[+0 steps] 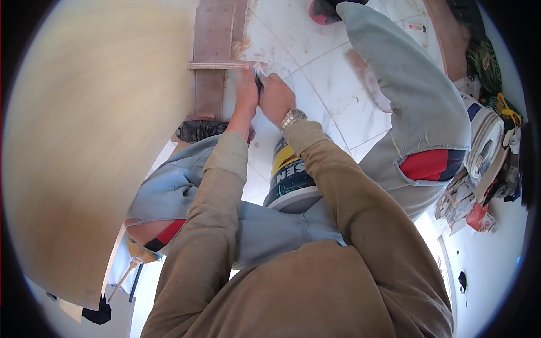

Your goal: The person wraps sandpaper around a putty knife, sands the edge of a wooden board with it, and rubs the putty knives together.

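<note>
Both my hands are close together at the end of a thin wooden strip (217, 65), which juts out from the edge of a large pale wooden panel (96, 129). My left hand (246, 93) has its fingers closed at the strip's end. My right hand (275, 97), with a watch (294, 117) on the wrist, is wrapped round a small dark object (258, 81) with a light tip, too small to make out. A dark bucket (290, 174) with a yellow band is under me, between my legs.
Reddish-brown boards (211, 34) lie on the tiled floor (324, 84), with brown dust about them. A small marker-like item (417, 27) lies at the upper right. Piled papers and bags (482, 146) stand along the right wall. A broom (138, 254) is at the lower left.
</note>
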The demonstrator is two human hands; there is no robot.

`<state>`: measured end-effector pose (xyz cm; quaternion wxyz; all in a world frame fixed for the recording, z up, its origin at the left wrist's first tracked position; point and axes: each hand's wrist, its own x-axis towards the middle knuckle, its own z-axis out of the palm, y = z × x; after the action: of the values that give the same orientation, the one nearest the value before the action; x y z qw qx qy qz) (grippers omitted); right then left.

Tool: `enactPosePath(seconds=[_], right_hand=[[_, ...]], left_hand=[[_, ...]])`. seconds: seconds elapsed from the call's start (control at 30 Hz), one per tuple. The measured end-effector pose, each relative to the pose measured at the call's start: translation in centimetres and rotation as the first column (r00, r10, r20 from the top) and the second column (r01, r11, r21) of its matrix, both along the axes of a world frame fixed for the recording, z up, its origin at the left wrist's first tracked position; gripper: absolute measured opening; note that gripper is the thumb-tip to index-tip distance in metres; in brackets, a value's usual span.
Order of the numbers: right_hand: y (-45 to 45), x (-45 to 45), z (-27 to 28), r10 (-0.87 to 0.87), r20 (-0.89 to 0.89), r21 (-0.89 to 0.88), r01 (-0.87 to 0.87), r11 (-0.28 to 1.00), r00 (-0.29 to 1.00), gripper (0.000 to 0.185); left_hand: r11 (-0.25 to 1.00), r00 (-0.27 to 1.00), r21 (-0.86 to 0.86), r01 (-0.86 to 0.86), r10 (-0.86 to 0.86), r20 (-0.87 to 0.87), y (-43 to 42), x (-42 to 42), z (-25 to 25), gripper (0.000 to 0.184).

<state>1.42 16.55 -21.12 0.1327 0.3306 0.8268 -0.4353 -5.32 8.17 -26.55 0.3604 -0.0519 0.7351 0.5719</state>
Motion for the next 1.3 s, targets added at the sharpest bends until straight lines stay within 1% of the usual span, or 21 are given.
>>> enactPosePath(seconds=[0.07, 0.1, 0.17, 0.23, 0.27, 0.37, 0.47, 0.53, 0.57, 0.67, 0.77, 0.8, 0.83, 0.87, 0.9, 0.93, 1.0, 1.1, 1.13, 1.23, 1.3], right_hand=[[0.5, -0.1, -1.5, -0.016, -0.037, 0.064, 0.018, 0.998, 0.999, 0.024], [0.7, -0.4, -1.9, -0.015, -0.061, 0.09, 0.02, 0.996, 0.998, 0.024], [0.4, -0.4, -2.2, -0.019, -0.038, 0.045, 0.02, 0.999, 0.999, 0.024], [0.6, -0.4, -0.3, 0.005, 0.013, 0.001, -0.005, 1.0, 1.0, 0.023], [0.9, -0.7, -0.1, 0.01, -0.004, 0.017, -0.01, 1.0, 1.0, 0.024], [0.9, -1.4, -0.1, 0.047, -0.041, 0.055, -0.045, 0.997, 0.998, 0.028], [0.3, -0.3, -0.4, 0.078, -0.027, 0.078, -0.076, 0.994, 0.997, 0.031], [-0.1, 0.2, -0.5, 0.096, -0.039, 0.097, -0.092, 0.991, 0.995, 0.033], [0.1, 0.3, -0.9, 0.097, -0.016, 0.096, -0.095, 0.991, 0.995, 0.032], [0.7, 0.1, -1.1, 0.08, 0.032, 0.061, -0.082, 0.995, 0.996, 0.03], [-0.9, 0.0, 0.6, 0.106, -0.032, 0.1, -0.102, 0.99, 0.994, 0.028], [-0.8, -0.3, -1.2, 0.084, -0.019, 0.13, -0.081, 0.988, 0.996, 0.028], [-0.3, -0.7, -1.3, 0.079, -0.019, 0.121, -0.077, 0.99, 0.997, 0.028], [0.3, -0.9, -1.3, 0.074, -0.018, 0.106, -0.071, 0.992, 0.997, 0.028], [0.5, -1.1, -1.3, 0.062, -0.01, 0.089, -0.06, 0.994, 0.998, 0.028], [-0.1, -0.8, -1.1, 0.047, -0.096, 0.09, -0.039, 0.995, 0.994, 0.028], [0.2, -0.7, -1.6, 0.07, -0.078, 0.118, -0.061, 0.991, 0.994, 0.027], [-0.1, -0.6, -1.4, 0.083, -0.051, 0.107, -0.077, 0.991, 0.995, 0.029], [-0.4, -0.6, -1.1, 0.083, -0.039, 0.109, -0.078, 0.991, 0.996, 0.032], [0.8, -0.6, -1.9, 0.103, -0.07, 0.151, -0.091, 0.984, 0.992, 0.037], [0.2, 0.2, -2.0, 0.106, -0.066, 0.137, -0.096, 0.986, 0.992, 0.039]], left_hand=[[1.0, 0.994, -0.004, 0.019, -0.019, 0.107, -0.6, 0.0, -0.2, 0.058], [1.0, 0.997, 0.009, 0.006, -0.007, 0.077, -0.3, 0.4, 0.1, 0.057], [1.0, 1.0, 0.025, -0.017, 0.017, 0.001, 0.2, 0.6, 0.6, 0.056], [0.994, 0.989, 0.014, -0.108, 0.106, 0.098, 0.5, 0.3, 1.3, 0.055], [0.988, 0.977, 0.008, -0.153, 0.15, 0.151, 0.7, 0.4, 1.7, 0.055], [0.989, 0.988, 0.091, -0.114, 0.104, 0.111, -0.1, 0.2, 2.0, 0.055], [0.998, 0.995, 0.012, -0.056, 0.055, 0.082, 0.4, 0.3, 1.9, 0.053], [0.997, 0.991, 0.03, -0.064, 0.06, 0.117, 0.5, 0.1, 1.7, 0.052], [0.997, 0.989, 0.036, -0.072, 0.067, 0.128, 0.3, 0.0, 1.7, 0.052], [0.999, 0.999, 0.013, -0.041, 0.041, -0.01, 0.4, 0.2, 1.3, 0.052], [0.995, 0.983, -0.007, -0.102, 0.101, 0.156, 0.9, -0.5, 3.4, 0.052], [0.996, 0.991, -0.003, -0.085, 0.085, 0.103, 0.7, -0.2, 2.2, 0.052], [0.998, 0.997, -0.001, -0.069, 0.069, 0.043, 0.1, 0.3, -0.1, 0.053], [0.999, 0.999, -0.007, -0.051, 0.051, -0.017, -0.5, 0.2, -1.3, 0.053], [0.998, 0.998, 0.023, -0.053, 0.053, 0.032, -0.7, -0.4, -0.8, 0.053], [0.997, 0.994, 0.056, -0.06, 0.055, 0.09, -0.8, -0.9, -0.4, 0.053], [0.988, 0.974, 0.121, -0.092, 0.064, 0.217, -1.1, -0.5, -0.1, 0.052], [0.983, 0.979, 0.054, -0.173, 0.166, 0.118, -0.7, -0.2, 0.1, 0.052], [0.985, 0.974, 0.07, -0.157, 0.142, 0.178, -0.6, -0.2, 0.7, 0.054], [0.99, 0.976, 0.065, -0.126, 0.112, 0.187, -0.2, -0.2, 2.0, 0.058], [0.992, 0.986, 0.048, -0.117, 0.11, 0.127, -0.8, 0.1, 1.9, 0.061]])
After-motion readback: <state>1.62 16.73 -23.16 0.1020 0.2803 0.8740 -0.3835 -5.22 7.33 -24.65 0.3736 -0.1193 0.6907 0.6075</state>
